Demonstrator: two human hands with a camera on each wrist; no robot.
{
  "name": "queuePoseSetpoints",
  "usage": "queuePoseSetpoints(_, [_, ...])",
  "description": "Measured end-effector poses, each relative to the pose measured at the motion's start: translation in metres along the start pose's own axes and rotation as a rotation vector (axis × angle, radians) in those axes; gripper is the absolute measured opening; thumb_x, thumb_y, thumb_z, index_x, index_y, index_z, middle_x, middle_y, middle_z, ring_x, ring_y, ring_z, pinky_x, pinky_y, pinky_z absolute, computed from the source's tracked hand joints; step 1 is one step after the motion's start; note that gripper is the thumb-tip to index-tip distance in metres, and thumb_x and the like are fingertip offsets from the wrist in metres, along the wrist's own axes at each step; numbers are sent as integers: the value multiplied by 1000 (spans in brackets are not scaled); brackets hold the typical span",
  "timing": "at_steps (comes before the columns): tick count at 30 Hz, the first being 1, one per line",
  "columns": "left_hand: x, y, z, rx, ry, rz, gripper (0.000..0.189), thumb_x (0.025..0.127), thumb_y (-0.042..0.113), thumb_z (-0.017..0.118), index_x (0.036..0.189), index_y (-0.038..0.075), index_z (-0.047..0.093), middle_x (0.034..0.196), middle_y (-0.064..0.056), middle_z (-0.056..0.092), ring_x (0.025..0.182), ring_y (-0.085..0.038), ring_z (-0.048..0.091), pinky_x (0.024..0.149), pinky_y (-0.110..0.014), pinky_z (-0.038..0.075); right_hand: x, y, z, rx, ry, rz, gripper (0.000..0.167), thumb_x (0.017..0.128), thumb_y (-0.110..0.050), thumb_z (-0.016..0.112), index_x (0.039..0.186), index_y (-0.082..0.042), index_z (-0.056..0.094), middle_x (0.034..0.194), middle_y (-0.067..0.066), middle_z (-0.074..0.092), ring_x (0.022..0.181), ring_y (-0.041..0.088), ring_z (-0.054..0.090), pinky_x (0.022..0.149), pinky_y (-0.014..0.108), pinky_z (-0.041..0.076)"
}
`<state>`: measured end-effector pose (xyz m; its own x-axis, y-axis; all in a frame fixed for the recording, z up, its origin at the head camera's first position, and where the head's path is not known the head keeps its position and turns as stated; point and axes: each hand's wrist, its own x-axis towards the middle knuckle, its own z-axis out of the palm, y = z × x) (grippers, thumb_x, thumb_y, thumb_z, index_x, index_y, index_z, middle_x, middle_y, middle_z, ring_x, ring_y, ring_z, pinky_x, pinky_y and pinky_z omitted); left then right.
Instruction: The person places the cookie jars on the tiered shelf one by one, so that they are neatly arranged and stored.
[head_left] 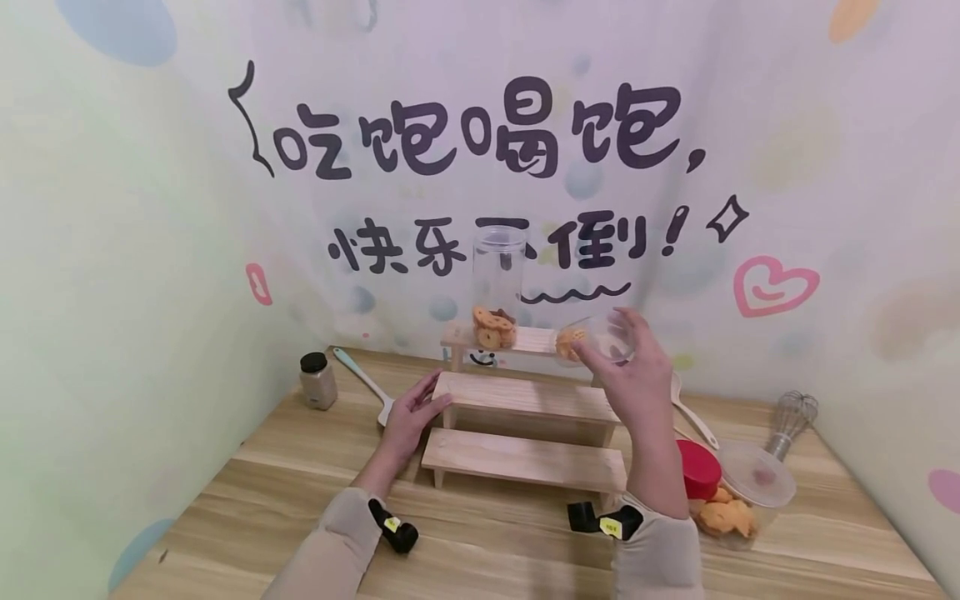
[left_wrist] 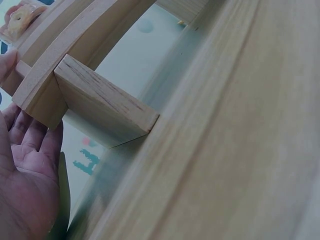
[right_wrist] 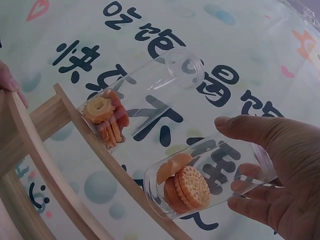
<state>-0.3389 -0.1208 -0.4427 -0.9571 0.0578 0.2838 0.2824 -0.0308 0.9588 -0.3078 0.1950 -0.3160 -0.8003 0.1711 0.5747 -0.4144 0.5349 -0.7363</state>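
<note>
A stepped wooden stand [head_left: 528,400] with three narrow shelves stands on the table. My left hand [head_left: 407,414] grips the left end of its middle shelf, thumb above and fingers beneath. A clear jar [head_left: 598,332] with several biscuits at its bottom is in my right hand [head_left: 641,379], thumb on one side and fingers on the other. That jar tilts, its base close to the right part of the top shelf [head_left: 536,337]. Toward the left of the same shelf, a taller clear jar [head_left: 498,275] stands upright, holding ring-shaped and other biscuits [right_wrist: 100,109].
A black-lidded spice jar [head_left: 318,383] and a blue-handled spatula [head_left: 360,375] are at the back left. At right sit a red lid [head_left: 697,469], a clear container of biscuits [head_left: 726,517], a whisk [head_left: 789,421] and a pale utensil [head_left: 693,417]. A printed cloth wall rises behind.
</note>
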Motion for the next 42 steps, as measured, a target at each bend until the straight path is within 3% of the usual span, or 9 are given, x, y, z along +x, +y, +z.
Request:
queuePoseSetpoints(12, [1,-1,0,-23,-6,0,62,95,12,71,150,0,45,147,-20,51,132,-32,52,98,-19,47,0,-2,13,21,-3,-92,76,81,-25,87,147,-19,49,141,10,57,131,27,53,97,50,52])
queuePoseSetpoints(19, [0,0,0,-18,-3,-10,60,95,15,72,149,6,47,149,-17,50,133,-30,51,101,-23,46,-1,-6,27,-55,-13,-181,77,82,-25,86,149,-18,48,144,9,54,128,30,52,98,52,52])
queuePoseSetpoints(23, [0,-1,0,-13,-4,-10,61,94,16,72,149,6,48,149,-16,50,133,-30,51,102,-25,46,-2,-6,32,-10,-11,-215,77,81,-20,87,148,-19,49,144,8,53,130,27,51,103,52,48])
queuePoseSetpoints(30, [1,-2,0,-22,-6,-1,63,95,13,72,150,0,45,148,-18,51,132,-31,52,99,-20,47,-3,-7,33,-5,-24,-197,79,82,-20,86,150,-22,47,147,6,51,135,27,47,106,52,45])
queuePoseSetpoints(36, [1,-1,-1,-14,-7,-1,62,95,14,71,150,2,46,149,-17,49,134,-30,50,101,-21,46,-3,-5,32,-33,-56,-186,83,84,-16,83,155,-26,40,150,9,48,137,30,45,108,55,42])
queuePoseSetpoints(42, [0,0,-1,-16,-8,-2,61,95,14,71,150,3,46,150,-17,49,135,-30,49,103,-24,45,-1,1,35,-47,-93,-151,92,84,-6,81,157,-31,31,155,11,43,130,36,48,101,59,46])
